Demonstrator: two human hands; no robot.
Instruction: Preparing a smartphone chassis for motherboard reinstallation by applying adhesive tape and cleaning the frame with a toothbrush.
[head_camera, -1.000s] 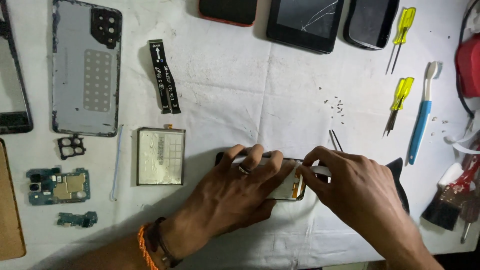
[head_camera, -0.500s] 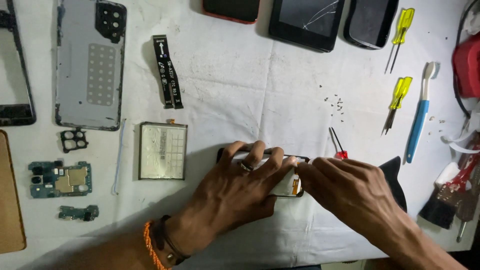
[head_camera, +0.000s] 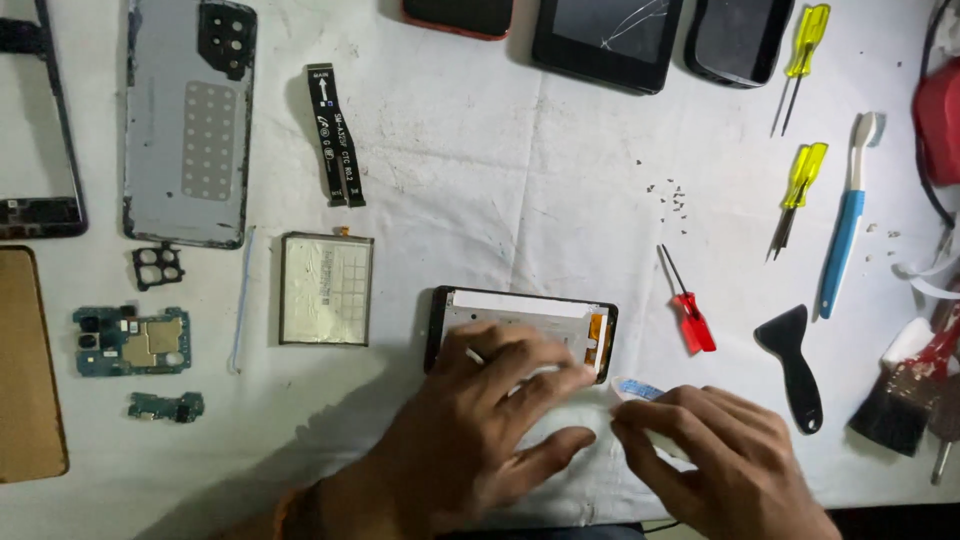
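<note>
Right hand (head_camera: 715, 455) pulling back off the phone frame (head_camera: 525, 325), fingers pinching a pale strip (head_camera: 637, 389), left hand (head_camera: 490, 420) pressing flat, fingers spread, on the frame, red screwdriver (head_camera: 688, 312) lying nearby.

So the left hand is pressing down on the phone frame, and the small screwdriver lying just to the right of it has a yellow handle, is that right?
Not quite. In the head view the left hand does press on the phone frame, but the small screwdriver lying just right of it has a red handle, not yellow. The yellow-handled screwdrivers lie farther off, toward the top right of the white cloth.
</note>
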